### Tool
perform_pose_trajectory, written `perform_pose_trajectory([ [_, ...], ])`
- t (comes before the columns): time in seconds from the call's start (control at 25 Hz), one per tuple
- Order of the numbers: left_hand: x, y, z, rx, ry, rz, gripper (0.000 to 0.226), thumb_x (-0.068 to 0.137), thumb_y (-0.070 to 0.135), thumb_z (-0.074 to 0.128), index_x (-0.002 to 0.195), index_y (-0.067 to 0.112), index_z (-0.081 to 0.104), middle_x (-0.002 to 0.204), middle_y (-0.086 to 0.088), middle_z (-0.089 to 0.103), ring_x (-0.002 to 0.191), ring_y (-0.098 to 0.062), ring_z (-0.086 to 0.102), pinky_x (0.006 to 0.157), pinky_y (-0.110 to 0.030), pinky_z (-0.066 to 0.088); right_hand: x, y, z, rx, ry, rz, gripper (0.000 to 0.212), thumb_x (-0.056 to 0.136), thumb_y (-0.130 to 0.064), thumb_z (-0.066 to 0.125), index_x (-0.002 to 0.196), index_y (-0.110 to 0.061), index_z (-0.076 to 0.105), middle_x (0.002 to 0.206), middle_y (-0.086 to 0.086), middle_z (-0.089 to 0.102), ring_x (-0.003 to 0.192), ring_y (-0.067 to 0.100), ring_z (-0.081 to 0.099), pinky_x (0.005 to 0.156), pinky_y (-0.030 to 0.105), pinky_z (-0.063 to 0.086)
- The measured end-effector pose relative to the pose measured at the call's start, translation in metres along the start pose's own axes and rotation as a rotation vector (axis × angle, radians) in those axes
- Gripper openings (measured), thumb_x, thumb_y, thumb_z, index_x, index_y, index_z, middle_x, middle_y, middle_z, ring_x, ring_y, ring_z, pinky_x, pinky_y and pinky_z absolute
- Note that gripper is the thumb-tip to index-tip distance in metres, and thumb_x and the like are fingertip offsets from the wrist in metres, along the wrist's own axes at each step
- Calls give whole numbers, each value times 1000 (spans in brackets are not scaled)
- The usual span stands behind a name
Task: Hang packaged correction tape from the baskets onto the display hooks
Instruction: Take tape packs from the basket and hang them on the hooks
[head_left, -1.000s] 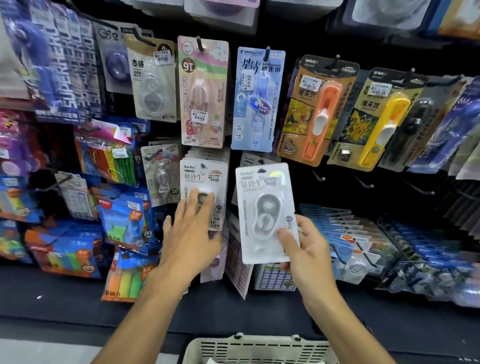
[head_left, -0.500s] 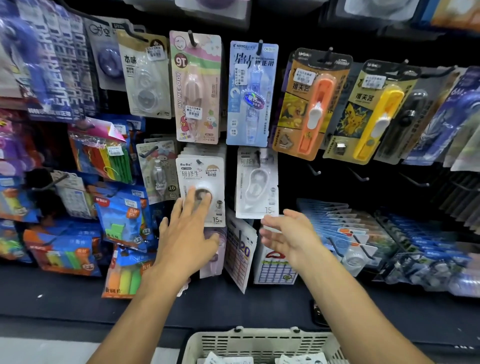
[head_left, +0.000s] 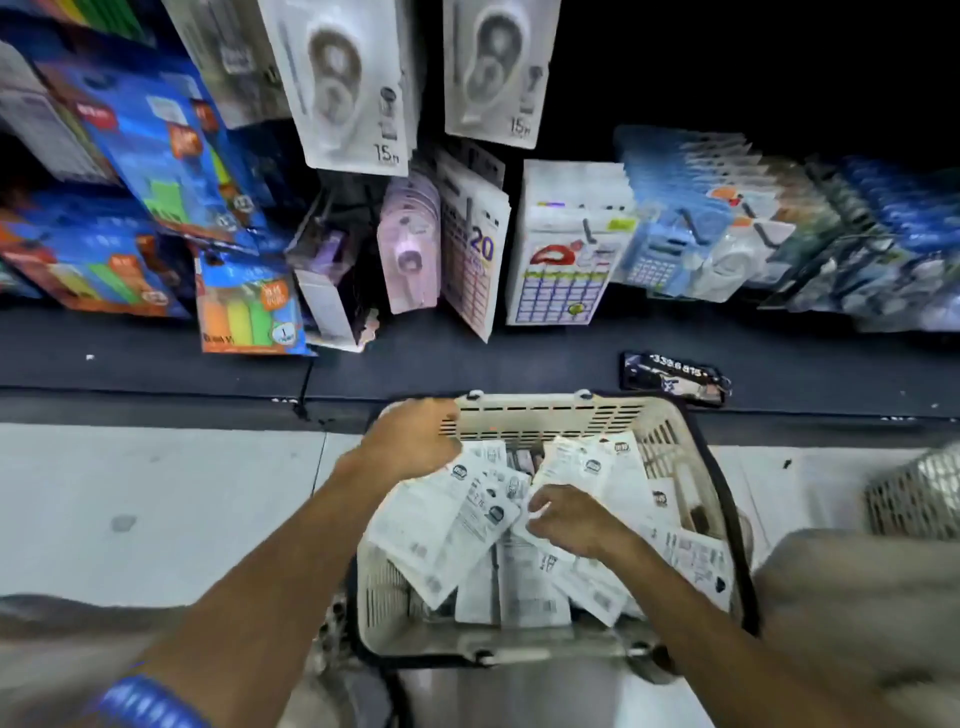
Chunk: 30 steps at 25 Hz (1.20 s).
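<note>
I look down into a cream plastic basket (head_left: 545, 415) on the floor, filled with several white correction tape packs (head_left: 447, 530) lying face down. My left hand (head_left: 410, 441) sits at the basket's far left corner with curled fingers, over the rim and the top of the packs; what it grips is hidden. My right hand (head_left: 571, 519) is inside the basket, fingers curled and pinching the edge of one pack. Two white correction tape packs (head_left: 343, 88) (head_left: 493, 73) marked 15m hang on the display hooks above.
A dark shelf ledge (head_left: 156, 364) runs in front of the hanging goods, with a small dark tag item (head_left: 675, 376) lying on it. A second mesh basket (head_left: 914, 493) stands at the right. Highlighter packs (head_left: 244, 306) and blue packets (head_left: 727, 218) hang low on the display.
The right hand hung its pack on the hook and let go. Both hands dropped from the display to the basket, and my view tilted down.
</note>
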<state>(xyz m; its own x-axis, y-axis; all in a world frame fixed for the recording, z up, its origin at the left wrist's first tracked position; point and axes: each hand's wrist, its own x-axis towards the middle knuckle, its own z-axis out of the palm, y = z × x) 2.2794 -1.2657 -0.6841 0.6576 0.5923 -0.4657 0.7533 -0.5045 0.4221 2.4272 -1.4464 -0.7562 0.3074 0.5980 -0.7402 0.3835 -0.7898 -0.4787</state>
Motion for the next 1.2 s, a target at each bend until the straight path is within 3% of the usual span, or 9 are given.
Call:
perform_pose_trajectory([
  [0.16, -2, -38, 90, 234, -229, -119, 78, 92, 29, 63, 159, 19, 22, 164, -14, 23, 150, -35, 26, 119, -46, 32, 18, 43, 28, -202, 152, 33, 38, 92, -21, 64, 129, -14, 60, 126, 7, 66, 113, 25, 62, 88, 29, 49],
  [0.28, 3, -34, 114, 106, -139, -289, 110, 85, 48, 73, 161, 20, -1, 169, -20, -1, 155, -42, 2, 124, -50, 16, 31, 33, 44, 222, 151, 86, 38, 87, -21, 72, 122, -15, 59, 114, 6, 70, 98, 24, 68, 78, 31, 54],
  [0.4, 10, -26, 124, 98, -61, -283, 116, 77, 46, 80, 161, 23, 4, 166, -18, 17, 152, -42, 18, 121, -53, 27, 36, 8, 65, 772, 11, 167, 42, 82, -17, 80, 119, -14, 59, 102, 7, 75, 80, 24, 72, 66, 33, 58],
  [0.56, 12, -22, 134, -220, -289, -103, 116, 71, 19, 79, 161, 33, 7, 167, 0, 20, 149, -26, 25, 113, -42, 40, 43, -4, 76, 1043, 230, 290, 23, 88, -8, 70, 111, -3, 70, 99, 14, 76, 87, 32, 72, 81, 42, 59],
  [0.72, 15, -16, 131, -368, -365, -127, 115, 70, 35, 87, 160, 35, 14, 152, 2, 47, 133, -20, 49, 103, -31, 45, 35, -10, 54, 1208, 120, 238, 37, 100, -38, 54, 105, -5, 72, 80, 10, 76, 73, 25, 71, 67, 34, 55],
  [0.84, 14, -15, 127, -65, -37, -177, 75, 84, 42, 76, 146, 18, 42, 117, -5, 71, 99, -26, 69, 85, -38, 59, 31, -11, 37, 1008, 50, 36, 36, 103, -41, 49, 107, -13, 70, 99, 7, 78, 96, 28, 72, 72, 33, 55],
  [0.92, 13, -16, 127, -190, 4, -235, 78, 83, 39, 78, 147, 14, 41, 116, -6, 72, 89, -22, 69, 82, -36, 59, 34, 4, 22, 475, 290, 35, 28, 96, -30, 62, 121, -17, 63, 119, 4, 71, 109, 29, 65, 85, 36, 54],
  [1.0, 12, -16, 127, -367, -20, -253, 88, 77, 33, 84, 150, 13, 39, 126, -6, 70, 100, -22, 69, 91, -38, 57, 39, 31, 4, 72, 455, 131, 60, 89, -24, 69, 142, -18, 43, 139, 6, 55, 122, 31, 54, 97, 40, 51],
  [1.2, 10, -15, 126, -613, -25, -269, 84, 75, 18, 88, 147, 13, 45, 129, -2, 70, 114, -22, 67, 105, -47, 50, 67, 54, -25, 113, 374, 257, 93, 77, -31, 83, 150, -16, 28, 142, 10, 53, 128, 33, 52, 105, 45, 47],
])
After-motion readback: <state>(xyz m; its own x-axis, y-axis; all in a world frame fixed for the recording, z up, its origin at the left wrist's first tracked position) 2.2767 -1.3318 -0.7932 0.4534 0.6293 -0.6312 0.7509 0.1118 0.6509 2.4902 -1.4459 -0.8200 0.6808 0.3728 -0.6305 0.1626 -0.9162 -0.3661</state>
